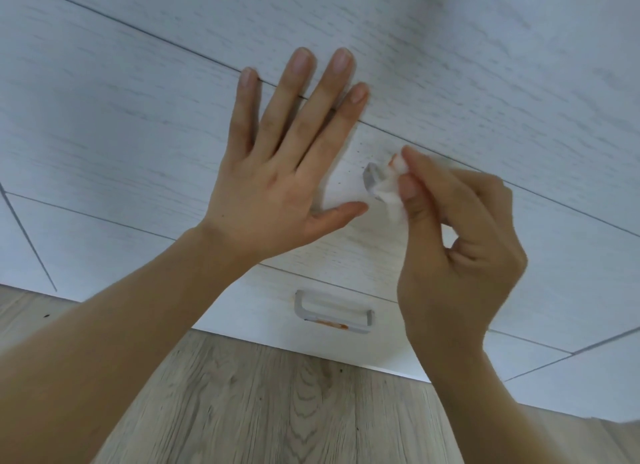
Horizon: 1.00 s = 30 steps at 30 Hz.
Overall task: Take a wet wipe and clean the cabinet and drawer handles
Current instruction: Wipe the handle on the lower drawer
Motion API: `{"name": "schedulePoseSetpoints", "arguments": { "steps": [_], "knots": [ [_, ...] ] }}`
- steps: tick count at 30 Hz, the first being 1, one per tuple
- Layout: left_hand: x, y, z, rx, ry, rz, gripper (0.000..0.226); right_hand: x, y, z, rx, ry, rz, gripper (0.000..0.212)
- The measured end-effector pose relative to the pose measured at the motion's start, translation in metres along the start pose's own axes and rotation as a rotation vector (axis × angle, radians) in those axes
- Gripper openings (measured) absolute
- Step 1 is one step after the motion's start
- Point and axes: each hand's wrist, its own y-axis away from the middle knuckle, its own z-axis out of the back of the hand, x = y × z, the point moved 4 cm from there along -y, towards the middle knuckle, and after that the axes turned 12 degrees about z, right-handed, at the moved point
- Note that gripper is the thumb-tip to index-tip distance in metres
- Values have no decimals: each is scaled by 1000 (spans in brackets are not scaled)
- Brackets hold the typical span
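My right hand (460,255) pinches a crumpled white wet wipe (389,191) and presses it against a grey drawer handle (371,178); most of that handle is hidden behind the wipe and fingers. The wipe shows an orange stain near its top. My left hand (277,179) lies flat with fingers spread on the white wood-grain drawer front (121,134), just left of the handle. Small brown specks dot the drawer face near the handle. A lower grey handle (334,313) on the bottom drawer carries an orange-brown smear along its front bar.
White wood-grain cabinet fronts (519,65) with thin dark seams fill the upper view. Light wooden plank floor (277,411) runs below the bottom drawer. A few dark specks lie on the floor.
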Motion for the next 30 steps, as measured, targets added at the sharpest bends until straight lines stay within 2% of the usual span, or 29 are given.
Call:
{"name": "schedulePoseSetpoints", "arguments": {
  "steps": [3,6,10,13,16,21,25,30],
  "knots": [
    [0,1,-1,-4,3,1,89,-4,9,1,77,195,191,13],
    [-1,1,-1,-15,8,6,90,-15,15,9,166,383,376,18],
    [-1,1,-1,-20,14,8,88,-21,11,11,201,462,550,23],
    [-1,1,-1,-32,12,12,90,-15,9,6,127,478,569,16],
    [-1,1,-1,-44,15,3,90,-13,12,5,112,491,509,15],
    [0,1,-1,-35,26,5,89,-10,7,-2,124,253,534,11],
    [1,1,-1,-28,39,4,87,-12,7,-2,112,248,549,16],
    [2,0,1,5,32,-19,87,-27,13,10,234,278,641,20]
  ]
}}
